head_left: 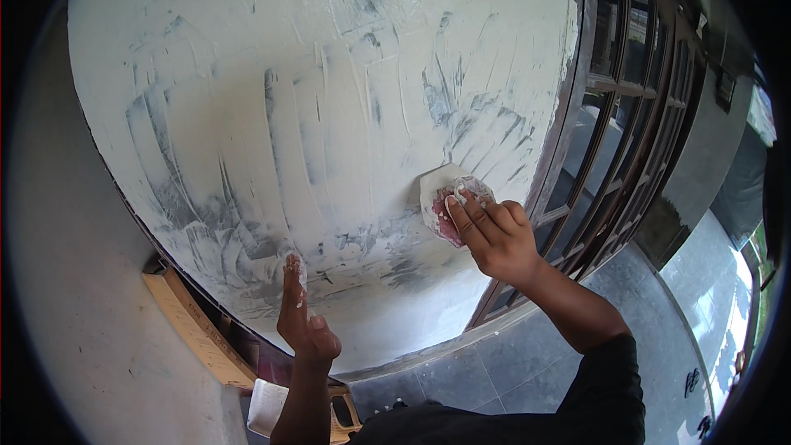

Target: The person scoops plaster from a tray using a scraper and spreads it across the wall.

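Your right hand (493, 235) presses a putty-smeared scraper (441, 198) flat against the wet white wall (329, 115), fingers close together on its blade. Your left hand (301, 313) rests open against the wall, fingers straight and together.

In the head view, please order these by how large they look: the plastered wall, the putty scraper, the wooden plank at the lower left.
1. plastered wall
2. wooden plank
3. putty scraper, partly covered by the right hand
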Demonstrator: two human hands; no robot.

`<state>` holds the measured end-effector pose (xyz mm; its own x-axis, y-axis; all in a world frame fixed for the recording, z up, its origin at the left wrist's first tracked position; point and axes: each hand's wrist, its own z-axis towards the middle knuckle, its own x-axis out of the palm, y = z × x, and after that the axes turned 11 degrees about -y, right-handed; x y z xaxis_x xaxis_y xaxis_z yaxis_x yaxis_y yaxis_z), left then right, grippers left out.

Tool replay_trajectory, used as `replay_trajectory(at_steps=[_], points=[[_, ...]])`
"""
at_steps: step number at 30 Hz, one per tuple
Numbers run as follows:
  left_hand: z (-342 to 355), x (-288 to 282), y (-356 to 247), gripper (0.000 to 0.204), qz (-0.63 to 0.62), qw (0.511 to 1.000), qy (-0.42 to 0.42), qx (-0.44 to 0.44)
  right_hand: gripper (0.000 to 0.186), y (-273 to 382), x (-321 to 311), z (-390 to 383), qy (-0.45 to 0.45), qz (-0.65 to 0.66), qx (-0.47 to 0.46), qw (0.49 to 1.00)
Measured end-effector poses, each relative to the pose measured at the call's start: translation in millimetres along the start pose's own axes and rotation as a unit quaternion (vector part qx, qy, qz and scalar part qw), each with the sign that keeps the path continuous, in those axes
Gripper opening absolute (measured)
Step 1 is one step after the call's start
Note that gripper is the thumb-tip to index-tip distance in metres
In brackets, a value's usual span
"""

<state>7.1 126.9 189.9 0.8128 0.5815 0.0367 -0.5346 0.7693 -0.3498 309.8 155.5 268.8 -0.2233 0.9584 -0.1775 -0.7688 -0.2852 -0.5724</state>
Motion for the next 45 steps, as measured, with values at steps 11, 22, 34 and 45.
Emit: replay_trajectory(at_steps=[11,22,34,45], points=[[0.3,33.4,-0.7,0.064,-0.020,1.000,0.022,0.001,0.046,-76.1,28.0,112.1,-0.079,-0.126,-0.032,0.988],[2.2,41.7,-7.0,0.058,-0.054,0.998,0.020,-0.006,0.045,8.3,-12.3,-18.2,0.059,0.074,0.029,0.995],[11.8,48.3,-25.4,0.059,-0.065,0.997,0.025,0.025,0.045,-69.5,29.0,133.7,-0.180,-0.122,-0.087,0.972],[10.0,23.7,-9.4,0.059,0.005,0.999,-0.006,0.052,0.038,0.7,0.7,-9.2,0.018,0.006,-0.094,0.995]])
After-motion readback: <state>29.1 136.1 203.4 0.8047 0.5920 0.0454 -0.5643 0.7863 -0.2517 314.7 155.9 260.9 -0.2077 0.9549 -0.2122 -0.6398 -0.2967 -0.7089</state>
